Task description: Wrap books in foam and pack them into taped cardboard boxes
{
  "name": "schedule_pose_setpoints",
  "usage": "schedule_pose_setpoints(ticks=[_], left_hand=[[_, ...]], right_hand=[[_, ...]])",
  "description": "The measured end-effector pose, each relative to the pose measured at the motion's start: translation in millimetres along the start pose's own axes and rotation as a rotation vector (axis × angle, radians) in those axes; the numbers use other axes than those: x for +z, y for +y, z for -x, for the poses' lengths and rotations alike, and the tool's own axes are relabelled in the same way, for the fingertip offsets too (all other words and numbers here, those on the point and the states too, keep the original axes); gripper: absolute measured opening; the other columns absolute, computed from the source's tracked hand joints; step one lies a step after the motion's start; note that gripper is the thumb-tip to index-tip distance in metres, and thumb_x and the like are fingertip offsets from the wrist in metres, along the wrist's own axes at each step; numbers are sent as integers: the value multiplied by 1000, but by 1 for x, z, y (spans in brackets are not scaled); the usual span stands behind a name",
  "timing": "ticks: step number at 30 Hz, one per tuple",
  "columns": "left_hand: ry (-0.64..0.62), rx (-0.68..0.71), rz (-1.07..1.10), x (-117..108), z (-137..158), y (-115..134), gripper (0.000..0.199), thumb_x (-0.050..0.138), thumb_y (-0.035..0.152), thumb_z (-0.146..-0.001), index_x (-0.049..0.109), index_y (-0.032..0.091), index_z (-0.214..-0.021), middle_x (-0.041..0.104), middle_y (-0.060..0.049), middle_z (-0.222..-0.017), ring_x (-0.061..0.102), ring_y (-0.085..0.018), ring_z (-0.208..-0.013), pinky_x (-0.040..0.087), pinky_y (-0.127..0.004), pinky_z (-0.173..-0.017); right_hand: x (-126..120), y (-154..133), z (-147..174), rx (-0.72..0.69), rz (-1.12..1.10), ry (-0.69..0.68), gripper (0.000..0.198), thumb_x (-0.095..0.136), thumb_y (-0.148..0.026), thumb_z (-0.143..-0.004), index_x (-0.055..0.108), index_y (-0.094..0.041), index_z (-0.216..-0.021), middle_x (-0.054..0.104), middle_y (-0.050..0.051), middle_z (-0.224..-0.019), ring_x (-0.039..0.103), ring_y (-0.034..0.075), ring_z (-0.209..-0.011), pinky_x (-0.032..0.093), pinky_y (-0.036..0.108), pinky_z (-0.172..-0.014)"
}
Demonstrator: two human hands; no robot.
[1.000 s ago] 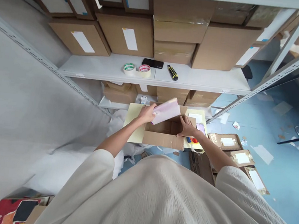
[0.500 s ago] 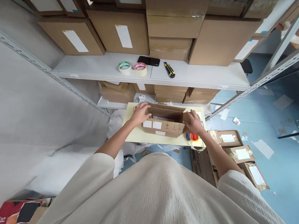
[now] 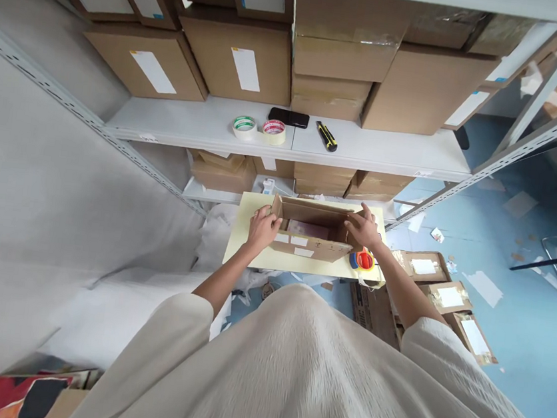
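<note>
Touching one open carton [image 3: 325, 249] are two hands [image 3: 262, 227] [image 3: 363, 228]; inside, one packet [image 3: 309, 229].

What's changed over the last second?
The lilac item went down into the cardboard box; the left hand let go of it and is now at the box's left end. The near flap, folded out toward the person before, is now raised. Same as before: right hand at the right end, cutter and phone on the shelf.

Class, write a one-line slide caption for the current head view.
Left hand and right hand at opposite ends of an open box, a lilac pack inside, a cutter on the shelf beyond.
</note>
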State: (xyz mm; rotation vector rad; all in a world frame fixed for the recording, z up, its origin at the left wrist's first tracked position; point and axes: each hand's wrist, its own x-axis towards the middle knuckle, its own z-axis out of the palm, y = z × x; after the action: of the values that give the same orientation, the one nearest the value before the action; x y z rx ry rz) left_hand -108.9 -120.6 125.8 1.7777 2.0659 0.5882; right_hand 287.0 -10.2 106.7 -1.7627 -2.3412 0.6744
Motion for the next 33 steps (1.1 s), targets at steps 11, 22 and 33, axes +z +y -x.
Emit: schedule_pose_setpoints(ticks=[11, 22, 33], left_hand=[[-290, 130, 325, 3, 19, -25, 61, 49, 50, -115, 51, 27, -171, 70, -13, -163, 69, -30, -149, 56, -44, -122], [-364, 86, 238, 11, -3, -21, 59, 48, 55, -116, 56, 25, -166, 74, -14, -155, 73, -34, -140, 57, -46, -119], [-72, 353, -276, 35, -10, -6, 73, 57, 19, -104, 48, 20, -177, 30, -20, -191, 27, -42, -177, 22, -67, -141]], right_hand=[[9, -24, -32, -28, -329, 24, 113, 54, -79, -103, 4, -26, -190, 18, 26, -186, 76, 41, -126, 58, 64, -122], [20, -40, -29, 148, -811, -45, 144, 90, -67, -84, -8, -47, -187, 47, 11, -179, 76, 35, -124, 78, 55, -82], [23, 1, -8, -16, -179, 47, 60, 77, -69, -99, 84, -29, -142, 55, 18, -171, 47, 48, -162, 44, 68, -133]])
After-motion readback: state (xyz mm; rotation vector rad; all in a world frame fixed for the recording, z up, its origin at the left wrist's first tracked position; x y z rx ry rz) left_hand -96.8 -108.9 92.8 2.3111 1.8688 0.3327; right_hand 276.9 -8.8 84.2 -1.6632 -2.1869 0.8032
